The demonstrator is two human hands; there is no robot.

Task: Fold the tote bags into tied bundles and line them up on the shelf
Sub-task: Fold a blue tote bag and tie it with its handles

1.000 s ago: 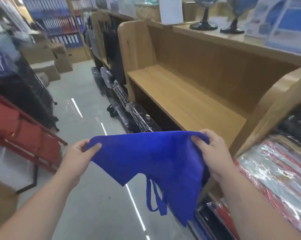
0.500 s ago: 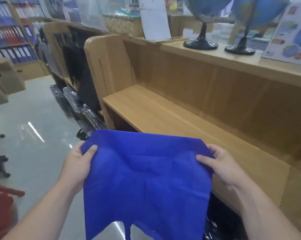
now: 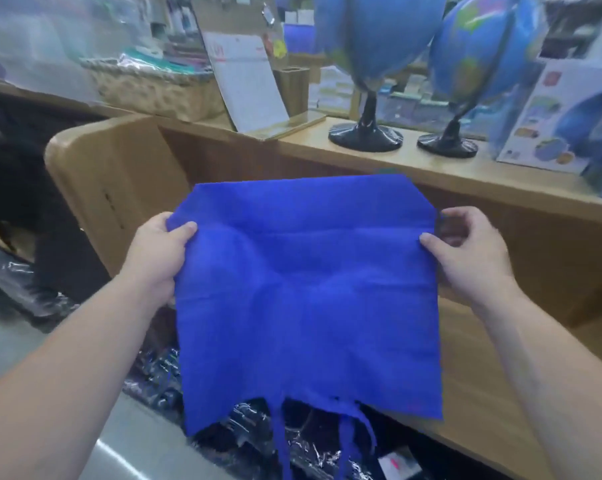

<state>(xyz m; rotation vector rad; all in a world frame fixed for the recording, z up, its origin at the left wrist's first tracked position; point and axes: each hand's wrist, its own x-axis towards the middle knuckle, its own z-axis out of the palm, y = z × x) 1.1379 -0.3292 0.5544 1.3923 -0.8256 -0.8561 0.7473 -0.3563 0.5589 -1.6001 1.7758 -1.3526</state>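
A blue tote bag (image 3: 306, 299) hangs spread out in front of me, upside down, with its handles dangling at the bottom. My left hand (image 3: 157, 251) pinches its upper left edge, thumb on the front. My right hand (image 3: 465, 254) pinches the upper right edge the same way. The bag's two top corners are folded in. Behind it lies the wooden shelf (image 3: 493, 386), mostly hidden by the cloth, its board showing bare at the right.
A rounded wooden side panel (image 3: 112, 188) bounds the shelf on the left. The ledge above carries two globes (image 3: 372, 46), a boxed globe (image 3: 569, 109), a stand-up calendar (image 3: 244, 84) and a wicker basket (image 3: 154, 91). Plastic-wrapped dark goods (image 3: 251, 427) lie below the shelf.
My view has swung right and up toward the shelf. The bag has risen and now hangs flat and fully spread between both hands, which have moved farther apart.
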